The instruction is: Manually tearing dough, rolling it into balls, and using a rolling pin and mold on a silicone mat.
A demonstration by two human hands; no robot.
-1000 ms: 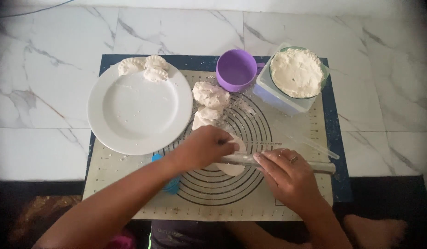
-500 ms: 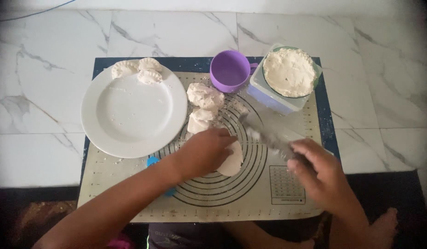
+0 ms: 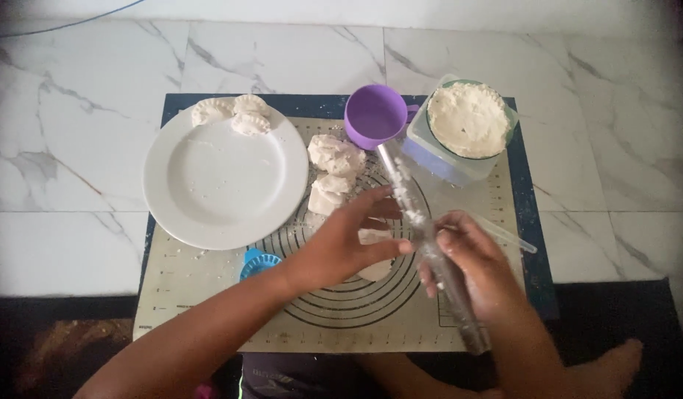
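My right hand (image 3: 471,258) is closed around a clear rolling pin (image 3: 415,214), which slants from the purple cup down toward my lap. My left hand (image 3: 345,244) reaches across the mat with its fingers spread. Its thumb and fingertips touch the pin's side, and it holds nothing. Under that hand lies a flattened piece of dough (image 3: 375,267) on the ringed middle of the baking mat (image 3: 208,295). Two rough lumps of dough (image 3: 334,157) sit just beyond it.
A white plate (image 3: 216,185) at the left carries shaped dough pockets (image 3: 232,112) on its far rim. A purple cup (image 3: 372,115) and a bowl of flour (image 3: 468,118) on a clear box stand at the back. A blue press (image 3: 257,264) lies by my left wrist.
My right hand has swung the rolling pin from lying crosswise on the mat to pointing away from me. My left hand has opened its fingers toward the pin.
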